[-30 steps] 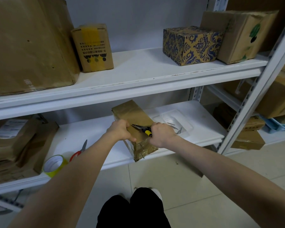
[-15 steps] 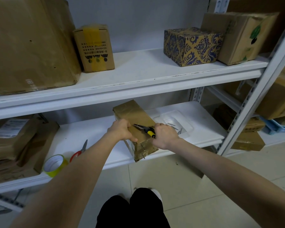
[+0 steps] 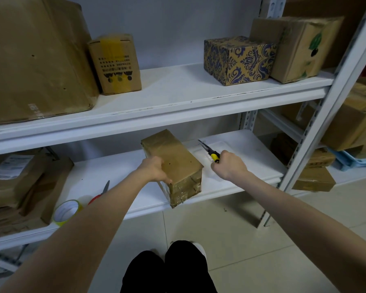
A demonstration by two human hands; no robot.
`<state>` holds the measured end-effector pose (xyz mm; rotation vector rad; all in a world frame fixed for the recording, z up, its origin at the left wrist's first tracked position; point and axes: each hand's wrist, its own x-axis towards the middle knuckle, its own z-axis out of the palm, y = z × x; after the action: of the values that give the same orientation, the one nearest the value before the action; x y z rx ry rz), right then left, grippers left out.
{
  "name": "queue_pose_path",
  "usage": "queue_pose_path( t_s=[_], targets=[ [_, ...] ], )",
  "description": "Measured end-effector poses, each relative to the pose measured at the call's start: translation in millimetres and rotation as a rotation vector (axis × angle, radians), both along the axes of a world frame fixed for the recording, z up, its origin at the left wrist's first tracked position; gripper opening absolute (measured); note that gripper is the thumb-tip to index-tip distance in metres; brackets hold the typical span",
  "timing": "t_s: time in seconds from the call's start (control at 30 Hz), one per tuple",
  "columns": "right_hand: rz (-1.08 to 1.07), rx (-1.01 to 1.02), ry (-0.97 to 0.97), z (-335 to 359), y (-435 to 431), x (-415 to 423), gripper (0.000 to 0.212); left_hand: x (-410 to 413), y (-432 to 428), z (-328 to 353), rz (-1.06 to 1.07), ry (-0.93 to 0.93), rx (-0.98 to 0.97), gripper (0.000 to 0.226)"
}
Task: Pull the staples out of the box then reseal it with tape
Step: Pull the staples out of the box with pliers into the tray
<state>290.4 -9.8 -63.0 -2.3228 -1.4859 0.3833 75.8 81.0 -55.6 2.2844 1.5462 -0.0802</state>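
On the lower shelf, mid-frame, the box is sitting at the front edge. The left hand is gripping its left side, steadying it. The right hand is clutching pliers just right of the box, over a clear tray. Staple-pulling looks to be in progress: staples are showing in the near end face, so the pliers need aiming there. The tape roll is waiting at lower left. Whether the tips are carrying a staple is too small to tell.
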Motion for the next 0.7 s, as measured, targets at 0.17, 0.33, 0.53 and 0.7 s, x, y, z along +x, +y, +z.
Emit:
queue_pose_path(
  t_s=[0.17, 0.33, 0.53, 0.7],
  targets=[
    [-0.217, -0.089, 0.078, -26.9, -1.5, 37.7, 0.018, -3.2, -2.3, 0.4, -0.153, 0.087, 0.085, 0.079],
    [-0.285, -0.206, 0.078, -49.0, 5.4, 56.4, 0.027, 8.0, 2.1, 14.1, -0.482, 0.290, 0.156, 0.125],
    [-0.272, -0.216, 0.088, -70.9, 13.7, 57.2, 0.054, 42.7, 11.5, 19.9, -0.644, 0.520, 0.113, 0.148],
    [-0.182, -0.149, 0.103, -73.8, 16.5, 55.8, 0.056, 69.6, 11.1, 14.5, -0.804, 0.665, 0.136, 0.151]
  ],
)
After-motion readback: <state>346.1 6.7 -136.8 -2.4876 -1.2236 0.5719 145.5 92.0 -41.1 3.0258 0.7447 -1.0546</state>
